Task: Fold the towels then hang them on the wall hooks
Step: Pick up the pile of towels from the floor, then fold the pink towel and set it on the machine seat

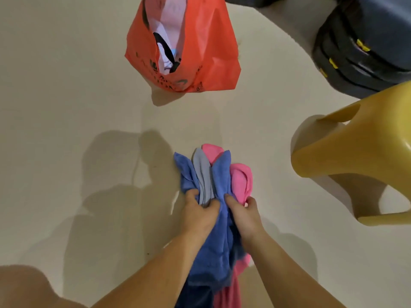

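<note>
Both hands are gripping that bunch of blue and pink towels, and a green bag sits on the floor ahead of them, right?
Not quite: in the head view the bag is orange, not green. The left hand and right hand do grip the towels, with the bag on the floor ahead.

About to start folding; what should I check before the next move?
1. Left hand grips the bunch of cloth towels: ok.
2. Right hand grips it too: ok.
3. Blue towel, grey towel, pink towel separated: not ok, bunched together.
4. Bare beige floor ahead for spreading: ok.
5. Orange plastic bag, yellow plastic stool apart from bunch: ok.
6. Wall hooks located: cannot tell, none in view.
</note>
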`<state>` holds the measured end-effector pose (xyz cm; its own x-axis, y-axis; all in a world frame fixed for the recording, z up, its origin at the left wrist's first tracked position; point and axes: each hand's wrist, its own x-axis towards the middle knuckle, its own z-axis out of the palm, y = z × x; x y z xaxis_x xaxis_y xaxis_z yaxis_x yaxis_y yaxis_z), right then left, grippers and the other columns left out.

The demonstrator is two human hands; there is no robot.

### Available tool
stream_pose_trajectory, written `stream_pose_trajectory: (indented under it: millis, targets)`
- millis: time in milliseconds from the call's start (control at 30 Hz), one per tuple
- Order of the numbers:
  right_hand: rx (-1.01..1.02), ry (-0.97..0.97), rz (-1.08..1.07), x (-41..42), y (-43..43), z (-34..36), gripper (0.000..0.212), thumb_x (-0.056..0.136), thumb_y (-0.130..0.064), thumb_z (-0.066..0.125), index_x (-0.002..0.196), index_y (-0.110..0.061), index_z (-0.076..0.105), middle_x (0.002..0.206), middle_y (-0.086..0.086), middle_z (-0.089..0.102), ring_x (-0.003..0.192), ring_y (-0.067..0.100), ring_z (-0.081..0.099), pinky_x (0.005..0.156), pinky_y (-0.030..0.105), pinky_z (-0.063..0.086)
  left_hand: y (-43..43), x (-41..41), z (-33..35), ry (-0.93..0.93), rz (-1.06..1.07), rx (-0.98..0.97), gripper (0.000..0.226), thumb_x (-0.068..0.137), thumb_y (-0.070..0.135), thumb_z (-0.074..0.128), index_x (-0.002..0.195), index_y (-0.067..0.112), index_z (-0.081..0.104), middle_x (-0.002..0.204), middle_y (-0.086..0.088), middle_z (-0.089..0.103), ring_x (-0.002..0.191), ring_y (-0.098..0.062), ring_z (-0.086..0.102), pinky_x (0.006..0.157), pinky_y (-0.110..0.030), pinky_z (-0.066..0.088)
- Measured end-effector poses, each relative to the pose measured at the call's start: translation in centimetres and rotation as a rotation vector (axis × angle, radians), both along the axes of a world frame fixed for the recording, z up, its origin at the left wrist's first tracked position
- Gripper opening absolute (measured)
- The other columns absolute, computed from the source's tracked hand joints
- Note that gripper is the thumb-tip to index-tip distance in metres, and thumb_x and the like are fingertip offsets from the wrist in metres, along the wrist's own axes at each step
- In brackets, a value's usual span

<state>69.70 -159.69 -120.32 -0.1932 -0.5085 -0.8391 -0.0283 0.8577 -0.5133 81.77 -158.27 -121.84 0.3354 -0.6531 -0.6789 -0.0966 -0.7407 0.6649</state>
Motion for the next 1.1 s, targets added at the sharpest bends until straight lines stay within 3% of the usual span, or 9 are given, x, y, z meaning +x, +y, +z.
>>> stream_pose_trajectory:
  millis: [67,200,333,433,533,667,833,967,1100]
  targets:
    - [-0.020,-0.048,-0.042,-0.8,-1.2,2.6,0.058,0.088,-0.040,0.077,0.126,-0.022,0.038,0.112,0.009,0.068,0.093,0.026,0.074,0.076,0.038,0.061,-1.6,-0.1,2.8,0.072,0.014,-0.036,0.019,0.086,0.024,0.070,0.103,0.022,0.061,0.079,0.002,0.072,0.068,-0.015,0.069,0.061,-0.025,0.054]
    - [-0.140,-0.163,-0.010,-2.4,-2.8,13.6,0.053,0.088,-0.043,0.077,0.123,-0.022,0.042,0.116,0.008,0.069,0.087,0.018,0.078,0.064,0.027,0.061,-3.6,-0.4,13.9,0.139,-0.127,-0.126,0.009,0.088,0.026,0.065,0.093,0.033,0.066,0.084,0.003,0.076,0.083,-0.020,0.076,0.075,-0.036,0.062]
    - [-0.265,-0.184,0.029,-4.1,-1.9,29.3,0.065,0.072,-0.052,0.089,0.125,-0.033,0.055,0.132,0.002,0.062,0.105,0.016,0.074,0.085,0.034,0.063,-3.1,-0.8,30.2,0.169,-0.197,-0.261,0.022,0.091,0.020,0.067,0.092,0.041,0.069,0.094,0.002,0.076,0.085,-0.014,0.076,0.075,-0.030,0.063]
    - [-0.340,-0.216,0.007,-5.6,0.5,42.8,0.061,0.074,-0.041,0.091,0.126,-0.034,0.060,0.128,0.000,0.070,0.109,0.016,0.074,0.092,0.040,0.061,-2.1,-1.7,43.4,0.216,-0.309,-0.318,0.018,0.094,0.014,0.064,0.105,0.027,0.071,0.098,-0.007,0.077,0.090,-0.023,0.077,0.080,-0.043,0.064]
    - [-0.373,-0.183,-0.049,-7.8,4.2,56.3,0.056,0.078,-0.031,0.089,0.127,-0.031,0.064,0.116,-0.010,0.077,0.105,0.012,0.075,0.092,0.039,0.061,0.4,-3.1,56.4,0.290,-0.436,-0.331,0.027,0.088,0.018,0.059,0.110,0.030,0.070,0.103,-0.010,0.076,0.096,-0.033,0.073,0.088,-0.056,0.059]
    - [-0.382,-0.009,-0.236,-10.5,11.8,70.0,0.060,0.072,-0.035,0.093,0.124,-0.031,0.062,0.113,-0.008,0.078,0.100,0.010,0.076,0.092,0.040,0.062,6.1,-5.6,71.1,0.371,-0.629,-0.355,0.055,0.088,0.009,0.068,0.113,0.058,0.066,0.116,0.021,0.073,0.111,-0.003,0.069,0.090,-0.023,0.057]
    - [-0.376,0.112,-0.511,-12.5,26.1,80.8,0.070,0.074,-0.040,0.091,0.125,-0.031,0.043,0.106,0.003,0.075,0.087,0.012,0.078,0.083,0.038,0.064,16.2,-9.7,80.3,0.331,-0.908,-0.312,0.055,0.081,0.013,0.085,0.120,0.041,0.059,0.120,0.024,0.068,0.108,0.004,0.067,0.086,-0.025,0.057]
    - [-0.415,0.162,-0.685,-15.9,39.3,85.7,0.055,0.077,-0.039,0.089,0.119,-0.034,0.055,0.105,-0.005,0.077,0.089,0.009,0.077,0.081,0.031,0.063,26.1,-15.0,84.8,0.307,-1.148,-0.372,0.055,0.078,0.024,0.087,0.121,0.042,0.057,0.114,0.031,0.067,0.109,0.006,0.064,0.092,-0.024,0.053]
    - [-0.413,0.226,-0.832,-20.6,54.0,87.9,0.045,0.073,-0.044,0.091,0.107,-0.040,0.062,0.106,-0.015,0.074,0.097,0.006,0.075,0.093,0.038,0.061,38.8,-21.4,86.1,0.355,-1.308,-0.403,0.055,0.078,0.030,0.086,0.125,0.043,0.060,0.116,0.028,0.066,0.116,0.002,0.061,0.104,-0.032,0.051]
